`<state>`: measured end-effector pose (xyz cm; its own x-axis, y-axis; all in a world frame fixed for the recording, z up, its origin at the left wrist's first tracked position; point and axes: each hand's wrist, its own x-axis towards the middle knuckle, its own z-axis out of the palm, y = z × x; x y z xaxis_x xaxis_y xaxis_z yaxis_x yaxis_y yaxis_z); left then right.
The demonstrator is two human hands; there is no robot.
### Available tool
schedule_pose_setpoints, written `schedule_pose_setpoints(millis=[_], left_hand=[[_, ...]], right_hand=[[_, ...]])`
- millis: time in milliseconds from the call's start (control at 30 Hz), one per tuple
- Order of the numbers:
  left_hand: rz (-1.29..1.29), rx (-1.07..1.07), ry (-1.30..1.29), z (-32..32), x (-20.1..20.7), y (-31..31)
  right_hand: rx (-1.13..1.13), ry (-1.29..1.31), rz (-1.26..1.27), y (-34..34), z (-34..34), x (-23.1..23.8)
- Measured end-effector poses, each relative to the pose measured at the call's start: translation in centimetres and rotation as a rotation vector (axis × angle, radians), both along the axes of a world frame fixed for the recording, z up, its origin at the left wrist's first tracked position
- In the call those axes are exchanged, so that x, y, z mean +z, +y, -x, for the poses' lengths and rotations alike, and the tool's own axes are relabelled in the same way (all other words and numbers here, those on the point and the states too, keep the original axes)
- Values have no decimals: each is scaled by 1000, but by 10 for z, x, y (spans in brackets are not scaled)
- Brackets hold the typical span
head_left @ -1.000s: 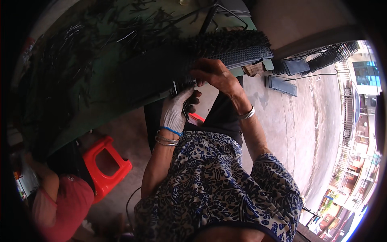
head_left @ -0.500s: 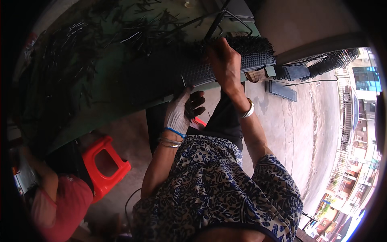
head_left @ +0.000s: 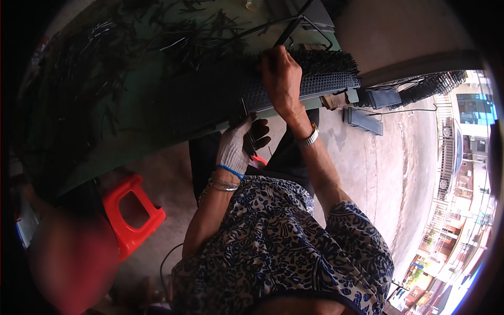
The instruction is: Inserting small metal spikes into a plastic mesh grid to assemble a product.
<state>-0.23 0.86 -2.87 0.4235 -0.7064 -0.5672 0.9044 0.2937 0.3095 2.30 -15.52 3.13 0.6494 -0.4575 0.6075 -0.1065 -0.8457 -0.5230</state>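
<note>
A long dark board (head_left: pixel 328 82) covered with rows of small holes lies along the near edge of the green table (head_left: pixel 134 149). Dense black bristles (head_left: pixel 331 62) stand along its far side. My bare right hand (head_left: pixel 283 79) is over the board at the bristles, its fingers curled closed; the fingertips and whatever they pinch are hidden. Below the board's near edge, my left hand (head_left: pixel 236 144), in a white glove with dark fingers, is curled around thin dark strips. One thin strip (head_left: pixel 244 107) sticks up from it towards the board.
Loose black strips (head_left: pixel 194 44) lie scattered over the table. A black metal frame (head_left: pixel 294 26) stands at its far side. Left of my legs is a red stool (head_left: pixel 139 215), beside a person in red (head_left: pixel 79 257). Grey blocks (head_left: pixel 363 121) sit at the right.
My right hand has shifted slightly left along the bristles. The strip at my left hand now sticks up farther. The person in red has leaned nearer and is blurred.
</note>
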Motion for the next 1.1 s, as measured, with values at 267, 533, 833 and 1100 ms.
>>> schedule_pose_setpoints(millis=[267, 533, 833, 1100], left_hand=[[-104, -22, -33, -1, 13, 3], [-48, -3, -67, 0, 13, 5], [-166, 19, -145, -2, 29, 11], [-164, 63, -225, -1, 32, 19]], right_hand=[[42, 29, -20, -6, -2, 0], [114, 165, -22, -10, -8, -10], [42, 271, 177, -4, -17, -6], [21, 201, 131, -1, -10, -9]])
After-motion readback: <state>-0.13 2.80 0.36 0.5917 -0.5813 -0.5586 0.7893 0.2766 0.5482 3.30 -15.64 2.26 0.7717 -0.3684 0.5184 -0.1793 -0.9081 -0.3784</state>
